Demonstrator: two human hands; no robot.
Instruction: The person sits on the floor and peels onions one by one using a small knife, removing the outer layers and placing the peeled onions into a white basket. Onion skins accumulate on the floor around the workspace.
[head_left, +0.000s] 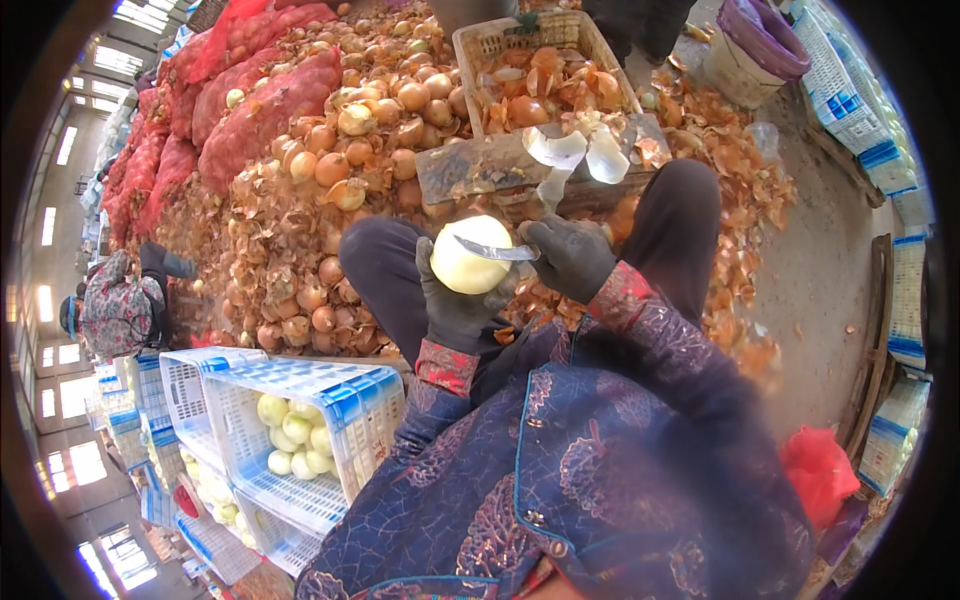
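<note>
A pale, peeled onion (461, 266) rests in my gloved left hand (457, 315), whose fingers wrap its lower side. My right hand (570, 251), also in a dark glove, grips a small knife with a curved blade (487, 249). The blade lies across the upper right of the onion; whether it cuts in cannot be told. Just beyond my hands is a worn wooden board (480, 169) with white pieces of onion layer (606, 156) on it. Behind the board stands a cream plastic crate (471, 82) holding brown onion skins and at least one onion.
Unpeeled onions (330, 169) and loose skins heap up ahead and left, backed by red mesh sacks (262, 120). Blue-and-white crates (367, 405) with peeled onions stand at my left. A purple-lined bucket (750, 60) is at far right. Another person (124, 304) sits at the left.
</note>
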